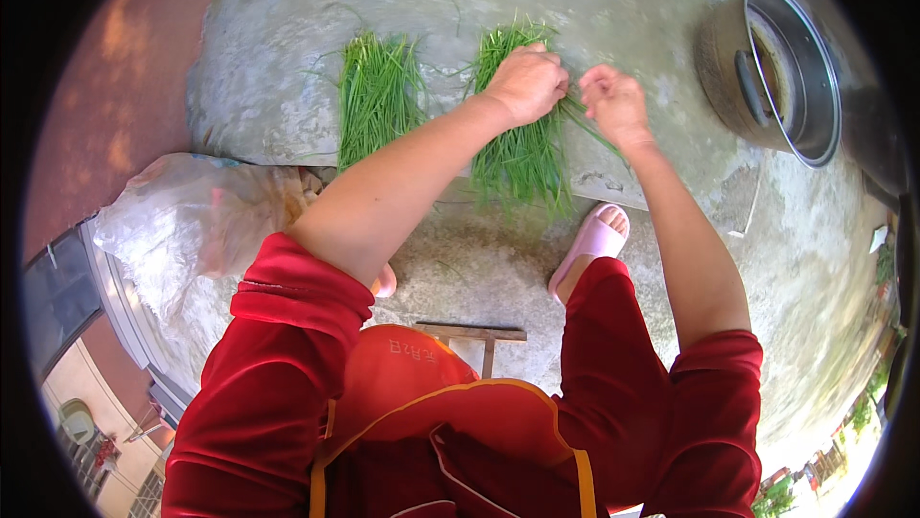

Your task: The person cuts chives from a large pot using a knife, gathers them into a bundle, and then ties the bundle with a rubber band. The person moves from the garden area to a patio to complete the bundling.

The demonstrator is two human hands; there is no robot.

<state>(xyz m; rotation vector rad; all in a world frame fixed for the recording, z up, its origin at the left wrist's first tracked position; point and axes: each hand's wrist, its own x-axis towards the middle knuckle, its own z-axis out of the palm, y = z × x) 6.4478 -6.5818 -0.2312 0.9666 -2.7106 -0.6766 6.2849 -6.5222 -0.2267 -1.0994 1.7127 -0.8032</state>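
Two piles of long green chive-like stalks lie on a raised concrete slab (287, 58) in front of me. The left pile (377, 97) lies untouched by either hand. My left hand (528, 83) is over the right pile (521, 158), its fingers curled around the upper ends of a few loose stalks (593, 130). Those stalks slant down to the right, passing beside my right hand. My right hand (614, 101) hovers just right of the left one with bent fingers, slightly blurred. Whether it pinches any stalk is not clear.
A large metal pot (726, 65) with a dark handle stands at the upper right. A whitish plastic sack (194, 216) lies at the left by the slab's edge. Below the slab are my pink slipper (586, 245) and a small wooden stool (489, 335).
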